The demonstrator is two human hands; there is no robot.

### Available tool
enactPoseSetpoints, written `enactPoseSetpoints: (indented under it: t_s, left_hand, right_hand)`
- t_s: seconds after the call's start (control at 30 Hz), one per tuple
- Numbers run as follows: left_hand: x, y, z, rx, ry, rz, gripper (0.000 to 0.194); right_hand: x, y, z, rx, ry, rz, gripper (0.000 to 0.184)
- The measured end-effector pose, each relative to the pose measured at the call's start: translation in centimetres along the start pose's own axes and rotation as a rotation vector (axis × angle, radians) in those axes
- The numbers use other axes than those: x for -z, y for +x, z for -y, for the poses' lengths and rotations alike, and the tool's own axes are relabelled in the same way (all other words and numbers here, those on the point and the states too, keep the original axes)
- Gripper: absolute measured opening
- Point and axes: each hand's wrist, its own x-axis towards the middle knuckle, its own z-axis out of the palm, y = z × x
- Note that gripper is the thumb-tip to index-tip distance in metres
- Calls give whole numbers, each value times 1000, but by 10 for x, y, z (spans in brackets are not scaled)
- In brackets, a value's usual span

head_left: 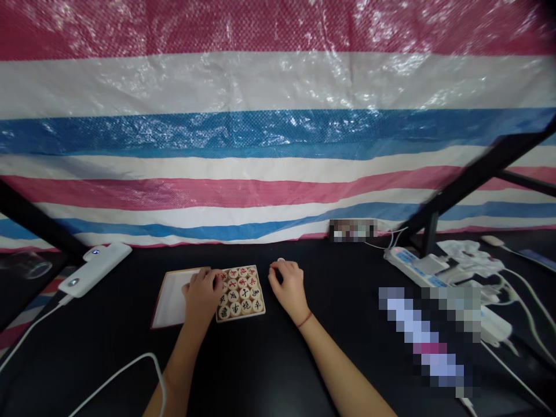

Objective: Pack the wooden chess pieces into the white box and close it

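White cable [150, 354] lies nearest to the camera, at the lower left, and it bends over the left forearm [176, 370]. Behind it, on the black counter [247, 370], there is a shallow box [243, 317] with round pieces [244, 282] lying flat in rows. The upper rows carry red characters and the lower rows carry black ones. At the left of the box lies a flat pale panel [167, 301] with a darker edge, partly under the left hand [202, 292].

The left hand is over the left side of the box, with bent fingers, and covers part of the pieces. Its grip is partly closed, but whether it has hold of a piece, one cannot tell. The right hand [289, 286] is to the right of the box, apart from it, with a thin red band [305, 319] on the wrist. Its fingers are curled, with a small gap beside the thumb. One small pale object [281, 260] shows at the fingertips; whether the grip holds it is not clear.

Farther left stands a white device [95, 269]. At the right lies a power strip [412, 266] with plugs and cables. Behind the counter hangs a striped sheet [243, 194].
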Motion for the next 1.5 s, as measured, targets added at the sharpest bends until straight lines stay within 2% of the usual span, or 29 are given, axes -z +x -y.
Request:
enactPoseSetpoints:
  t_s: [0.17, 0.33, 0.47, 0.6, 0.93, 1.2, 1.4, 1.5]
  left_hand:
    - [-1, -2, 0, -25, 16, 6, 20]
    - [-1, -1, 0, -59, 37, 40, 21]
    - [-1, -1, 1, -66, 35, -36, 24]
    - [-1, -2, 0, -45, 77, -104, 25]
    - [-1, -5, -10, 22, 83, 40, 31]
    - [-5, -5, -12, 37, 100, 32, 33]
    - [-4, -4, -10, 13, 34, -51, 26]
    - [-1, -5, -10, -10, 22, -34, 23]
  right_hand:
    - [-6, -7, 15, 10, 103, 160, 21]
    - [-9, -9, 16, -31, 141, 206, 26]
    - [-12, -10, 14, -61, 161, 234, 30]
    - [-14, -10, 14, -68, 153, 240, 30]
    - [-14, -10, 13, -71, 154, 235, 30]
    - [-14, -11, 14, -58, 150, 244, 30]
    - [-15, -11, 13, -76, 143, 255, 31]
    - [-15, -11, 13, -75, 145, 262, 31]
